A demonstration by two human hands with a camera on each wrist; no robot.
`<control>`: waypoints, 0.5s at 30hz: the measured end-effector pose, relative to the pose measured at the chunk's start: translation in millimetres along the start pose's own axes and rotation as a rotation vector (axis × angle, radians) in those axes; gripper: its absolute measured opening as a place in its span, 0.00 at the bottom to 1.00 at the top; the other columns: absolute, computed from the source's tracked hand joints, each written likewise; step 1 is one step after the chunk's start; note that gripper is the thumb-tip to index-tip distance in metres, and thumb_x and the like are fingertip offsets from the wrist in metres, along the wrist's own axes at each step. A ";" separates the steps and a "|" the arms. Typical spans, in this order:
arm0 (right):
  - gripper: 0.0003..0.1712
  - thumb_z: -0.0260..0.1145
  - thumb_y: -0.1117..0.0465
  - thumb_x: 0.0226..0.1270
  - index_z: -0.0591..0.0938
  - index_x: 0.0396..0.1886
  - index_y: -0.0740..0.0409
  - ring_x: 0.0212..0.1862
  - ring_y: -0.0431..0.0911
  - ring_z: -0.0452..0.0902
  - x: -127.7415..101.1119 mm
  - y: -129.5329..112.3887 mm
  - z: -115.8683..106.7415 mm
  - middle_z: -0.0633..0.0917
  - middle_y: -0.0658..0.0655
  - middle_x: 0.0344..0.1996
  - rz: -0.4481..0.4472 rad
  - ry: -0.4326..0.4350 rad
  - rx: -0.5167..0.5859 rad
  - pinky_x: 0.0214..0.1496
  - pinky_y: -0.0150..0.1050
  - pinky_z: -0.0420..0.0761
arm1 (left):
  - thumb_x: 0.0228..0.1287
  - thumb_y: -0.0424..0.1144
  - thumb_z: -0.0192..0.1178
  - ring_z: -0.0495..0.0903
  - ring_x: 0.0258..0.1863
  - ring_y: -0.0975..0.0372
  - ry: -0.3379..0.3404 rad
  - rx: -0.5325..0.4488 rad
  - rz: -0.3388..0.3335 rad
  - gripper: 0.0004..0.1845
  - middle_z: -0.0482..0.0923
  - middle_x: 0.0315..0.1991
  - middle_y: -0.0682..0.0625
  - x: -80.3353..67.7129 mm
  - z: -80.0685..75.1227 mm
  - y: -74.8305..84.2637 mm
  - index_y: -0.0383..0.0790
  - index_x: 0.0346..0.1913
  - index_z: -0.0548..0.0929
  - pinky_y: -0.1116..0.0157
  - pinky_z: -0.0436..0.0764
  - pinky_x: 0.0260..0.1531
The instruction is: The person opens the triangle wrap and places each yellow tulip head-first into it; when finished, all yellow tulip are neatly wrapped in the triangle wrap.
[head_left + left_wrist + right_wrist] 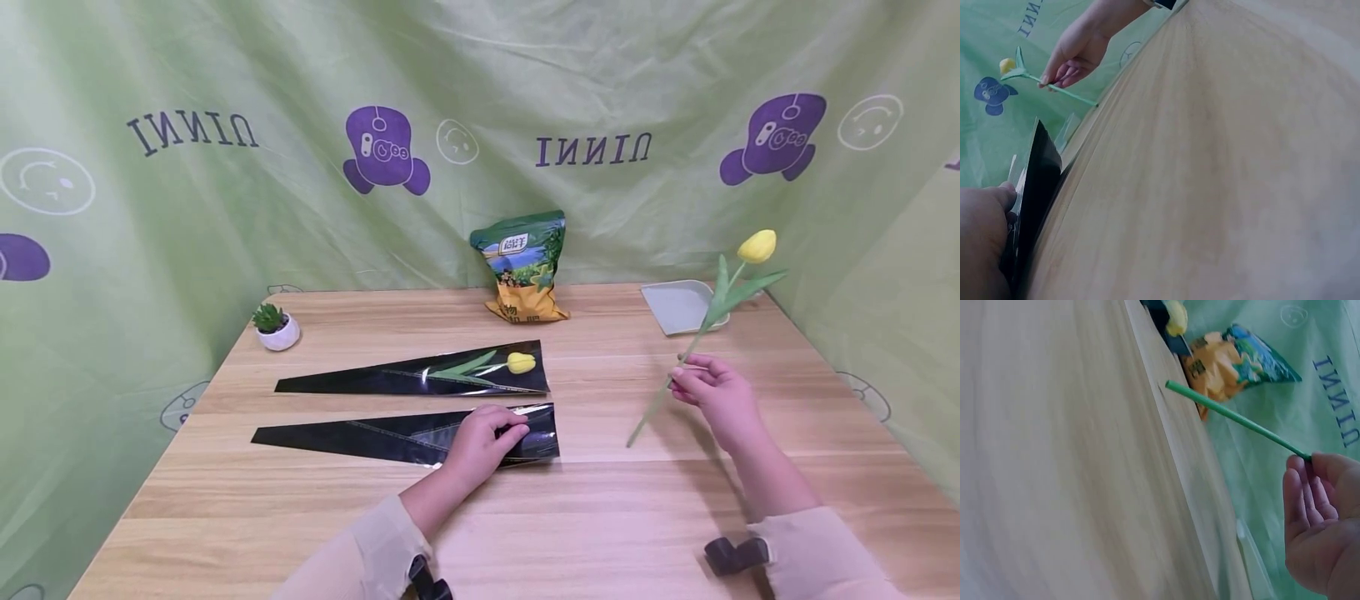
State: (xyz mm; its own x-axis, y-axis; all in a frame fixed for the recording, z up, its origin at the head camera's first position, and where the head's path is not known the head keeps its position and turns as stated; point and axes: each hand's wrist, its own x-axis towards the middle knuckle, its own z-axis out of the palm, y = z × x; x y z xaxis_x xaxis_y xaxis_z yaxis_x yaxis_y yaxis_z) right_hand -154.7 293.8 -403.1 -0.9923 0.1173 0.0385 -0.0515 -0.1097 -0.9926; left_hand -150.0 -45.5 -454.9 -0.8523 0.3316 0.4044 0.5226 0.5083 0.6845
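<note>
My right hand (720, 400) pinches the green stem of a yellow tulip (756, 247) between thumb and fingers. The tulip is held tilted over the right of the table, bloom up, with the stem's bare end pointing down left. My left hand (483, 442) lies over the wide end of the nearer black flower sleeve (330, 437), its thumb and fingers pinching the clear front. In the left wrist view the sleeve's black back (1038, 181) stands up beside the thumb. Behind it lies a second black sleeve (337, 379) with another yellow tulip (521, 362) inside.
A green and yellow bag (525, 275) stands at the back of the wooden table (300, 533). To its right sits a grey tray (675, 304), partly behind the held tulip. A small potted plant (277, 332) is at the back left. Green printed cloth (300, 67) hangs around.
</note>
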 end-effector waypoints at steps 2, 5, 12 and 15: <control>0.11 0.63 0.71 0.67 0.78 0.37 0.50 0.29 0.34 0.85 -0.7 0.8 8.8 0.87 0.44 0.26 0.022 0.028 0.047 0.36 0.26 0.85 | 0.63 0.38 0.65 0.84 0.46 0.57 0.003 0.004 0.001 0.08 0.88 0.40 0.49 0.2 0.7 0.4 0.40 0.41 0.90 0.61 0.80 0.52; 0.09 0.62 0.71 0.68 0.75 0.38 0.53 0.29 0.34 0.85 -2.8 2.0 22.1 0.87 0.44 0.25 0.061 0.060 0.100 0.35 0.26 0.85 | 0.63 0.38 0.65 0.84 0.45 0.57 0.009 0.011 0.005 0.08 0.88 0.40 0.49 0.7 2.0 0.9 0.40 0.41 0.90 0.61 0.80 0.52; 0.08 0.60 0.71 0.69 0.71 0.38 0.55 0.30 0.33 0.85 -7.9 8.4 50.8 0.87 0.42 0.24 0.105 0.102 0.124 0.36 0.26 0.85 | 0.62 0.38 0.66 0.84 0.46 0.57 0.019 0.014 0.006 0.08 0.88 0.40 0.48 1.3 3.4 2.1 0.40 0.41 0.89 0.61 0.80 0.53; 0.09 0.59 0.72 0.69 0.70 0.38 0.56 0.30 0.33 0.85 -10.5 13.3 64.2 0.86 0.41 0.24 0.123 0.117 0.105 0.37 0.26 0.85 | 0.63 0.38 0.66 0.84 0.46 0.57 0.017 0.013 0.001 0.08 0.88 0.41 0.48 1.7 3.2 2.5 0.40 0.41 0.89 0.61 0.80 0.53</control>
State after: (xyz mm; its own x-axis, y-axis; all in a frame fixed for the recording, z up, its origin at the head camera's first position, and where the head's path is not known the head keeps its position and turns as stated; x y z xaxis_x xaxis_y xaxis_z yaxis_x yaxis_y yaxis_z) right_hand -152.2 227.7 -409.3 -0.9724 0.2096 -0.1022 0.0522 -0.2315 -0.9714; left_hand -150.0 -41.1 -454.5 -0.8521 0.3182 0.4155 0.5233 0.5183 0.6764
